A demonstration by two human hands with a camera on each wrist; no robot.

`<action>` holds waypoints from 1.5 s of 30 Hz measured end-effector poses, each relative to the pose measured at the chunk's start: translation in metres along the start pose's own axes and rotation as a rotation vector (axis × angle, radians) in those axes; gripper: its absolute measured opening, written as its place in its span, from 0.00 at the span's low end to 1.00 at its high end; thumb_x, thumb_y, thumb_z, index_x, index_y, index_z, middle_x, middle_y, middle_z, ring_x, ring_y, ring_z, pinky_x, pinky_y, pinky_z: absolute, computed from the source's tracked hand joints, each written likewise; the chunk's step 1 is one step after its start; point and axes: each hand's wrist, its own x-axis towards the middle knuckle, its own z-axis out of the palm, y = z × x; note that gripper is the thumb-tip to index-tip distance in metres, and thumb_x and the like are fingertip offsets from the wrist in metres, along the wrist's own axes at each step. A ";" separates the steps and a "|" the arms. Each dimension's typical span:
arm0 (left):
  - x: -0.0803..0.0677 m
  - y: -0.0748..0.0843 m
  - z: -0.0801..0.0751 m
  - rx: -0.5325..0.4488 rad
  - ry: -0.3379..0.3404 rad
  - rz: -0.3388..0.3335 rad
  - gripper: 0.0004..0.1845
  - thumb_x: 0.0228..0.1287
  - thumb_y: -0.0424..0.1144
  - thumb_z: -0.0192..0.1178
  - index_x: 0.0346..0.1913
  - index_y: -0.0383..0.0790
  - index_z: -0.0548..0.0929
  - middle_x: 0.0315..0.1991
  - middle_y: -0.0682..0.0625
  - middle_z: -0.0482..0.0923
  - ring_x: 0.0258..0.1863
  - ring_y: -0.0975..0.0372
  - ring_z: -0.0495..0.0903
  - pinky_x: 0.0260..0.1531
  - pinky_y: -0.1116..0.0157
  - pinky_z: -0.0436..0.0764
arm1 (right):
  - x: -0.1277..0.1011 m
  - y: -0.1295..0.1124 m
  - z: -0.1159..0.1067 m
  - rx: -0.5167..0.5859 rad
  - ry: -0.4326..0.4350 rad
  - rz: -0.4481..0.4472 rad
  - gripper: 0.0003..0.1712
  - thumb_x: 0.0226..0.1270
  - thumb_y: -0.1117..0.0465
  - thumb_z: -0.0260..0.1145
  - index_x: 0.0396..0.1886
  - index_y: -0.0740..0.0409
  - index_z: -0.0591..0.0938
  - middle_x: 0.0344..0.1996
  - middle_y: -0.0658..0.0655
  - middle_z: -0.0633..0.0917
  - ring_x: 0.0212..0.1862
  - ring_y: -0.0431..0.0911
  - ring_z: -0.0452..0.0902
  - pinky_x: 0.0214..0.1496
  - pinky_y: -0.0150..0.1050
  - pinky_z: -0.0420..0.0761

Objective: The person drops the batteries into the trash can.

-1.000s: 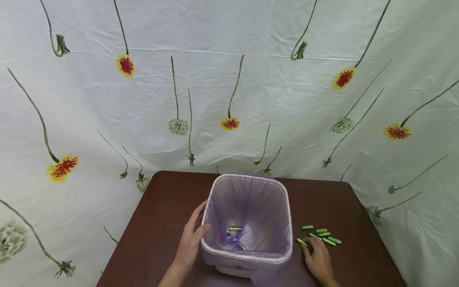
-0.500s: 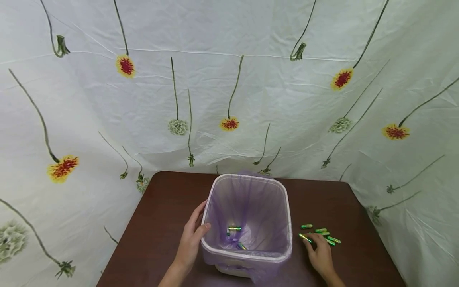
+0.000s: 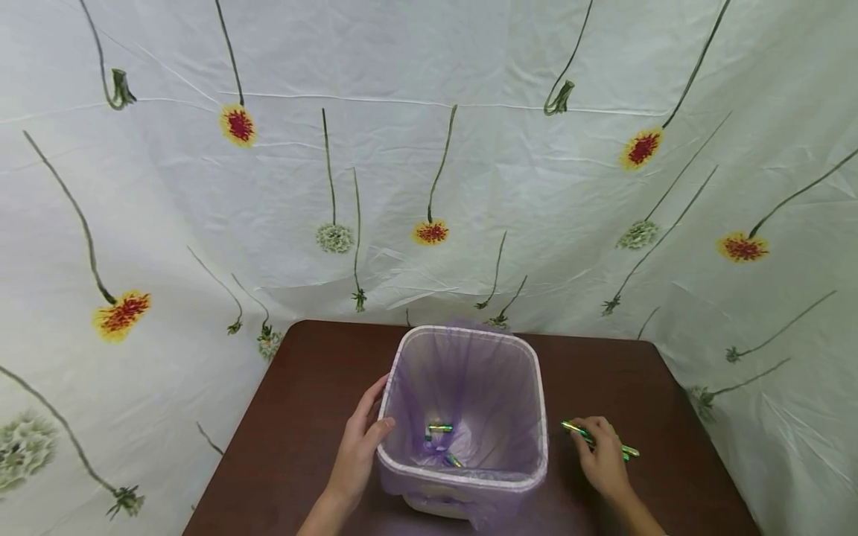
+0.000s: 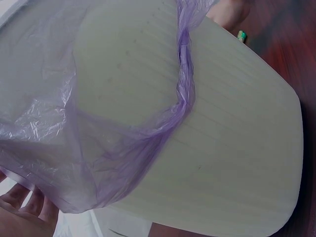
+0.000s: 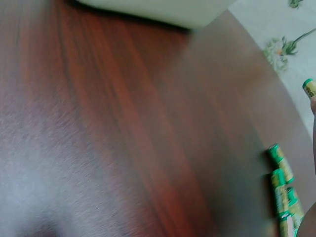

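A bin (image 3: 462,480) lined with a thin purple bag (image 3: 496,402) stands on the table, its mouth facing up. My left hand (image 3: 355,450) grips its left rim, thumb over the edge and fingers along the outside; these fingers (image 4: 32,207) also show in the left wrist view. Inside, several green-and-gold batteries (image 3: 440,428) lie on the bag's bottom. To the bin's right, my right hand (image 3: 605,458) pinches a battery (image 5: 309,88) at its fingertips, above the other batteries (image 5: 280,190) on the table. The hand hides part of that group in the head view.
The dark brown table (image 3: 322,372) ends at a white cloth with printed flowers (image 3: 402,186), which hangs behind and on both sides. The bag's twisted purple edge (image 4: 185,74) hangs down outside the bin.
My right hand has moved slightly away from me over the batteries, with a battery at its fingertips. My left hand and the bin have stayed in place.
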 end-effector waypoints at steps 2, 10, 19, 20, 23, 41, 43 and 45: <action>0.000 0.000 0.000 0.000 -0.005 -0.001 0.32 0.72 0.29 0.53 0.78 0.41 0.65 0.73 0.39 0.67 0.64 0.56 0.73 0.56 0.66 0.76 | 0.006 -0.003 -0.003 0.010 0.014 -0.010 0.12 0.58 0.78 0.73 0.41 0.64 0.88 0.36 0.55 0.81 0.35 0.46 0.71 0.34 0.38 0.71; 0.000 -0.001 0.000 0.005 0.003 -0.019 0.33 0.71 0.29 0.53 0.78 0.42 0.65 0.73 0.40 0.67 0.65 0.56 0.72 0.56 0.66 0.76 | 0.034 -0.017 -0.018 0.059 0.020 -0.049 0.14 0.60 0.79 0.72 0.44 0.65 0.88 0.39 0.55 0.79 0.37 0.38 0.74 0.35 0.26 0.76; 0.002 -0.001 0.002 -0.009 -0.009 -0.005 0.32 0.72 0.28 0.52 0.78 0.41 0.65 0.74 0.40 0.66 0.65 0.56 0.72 0.57 0.67 0.76 | 0.063 -0.037 -0.035 0.072 0.024 -0.134 0.14 0.59 0.80 0.72 0.44 0.65 0.88 0.39 0.57 0.80 0.35 0.37 0.72 0.33 0.25 0.72; 0.002 -0.001 0.002 -0.010 -0.010 -0.006 0.32 0.72 0.28 0.52 0.78 0.40 0.65 0.74 0.39 0.66 0.65 0.56 0.72 0.57 0.67 0.75 | 0.065 -0.039 -0.037 0.066 0.030 -0.150 0.14 0.59 0.80 0.72 0.44 0.65 0.88 0.38 0.57 0.80 0.35 0.38 0.71 0.32 0.25 0.71; 0.002 -0.001 0.002 -0.009 -0.006 -0.008 0.32 0.71 0.28 0.53 0.78 0.41 0.65 0.74 0.40 0.67 0.65 0.55 0.72 0.57 0.67 0.75 | 0.072 -0.043 -0.039 0.066 0.035 -0.193 0.15 0.58 0.80 0.72 0.43 0.65 0.88 0.38 0.57 0.80 0.35 0.40 0.71 0.31 0.26 0.70; 0.000 0.000 0.000 -0.015 -0.001 -0.012 0.32 0.72 0.29 0.53 0.78 0.42 0.65 0.74 0.40 0.66 0.66 0.55 0.72 0.57 0.66 0.76 | 0.098 -0.077 -0.045 0.119 0.019 -0.258 0.13 0.61 0.79 0.70 0.44 0.66 0.88 0.39 0.57 0.82 0.40 0.44 0.76 0.39 0.33 0.72; 0.001 -0.001 0.000 -0.016 -0.001 -0.007 0.33 0.72 0.29 0.53 0.78 0.42 0.65 0.74 0.40 0.66 0.66 0.56 0.72 0.57 0.66 0.76 | 0.101 -0.079 -0.046 0.119 0.016 -0.254 0.13 0.61 0.79 0.70 0.44 0.66 0.88 0.39 0.57 0.82 0.41 0.44 0.76 0.38 0.35 0.73; 0.001 -0.002 0.000 -0.018 -0.001 -0.004 0.32 0.71 0.29 0.53 0.78 0.41 0.65 0.74 0.40 0.66 0.66 0.56 0.72 0.57 0.67 0.75 | 0.102 -0.082 -0.047 0.123 0.012 -0.254 0.13 0.61 0.79 0.70 0.44 0.66 0.88 0.39 0.56 0.82 0.42 0.43 0.77 0.39 0.35 0.74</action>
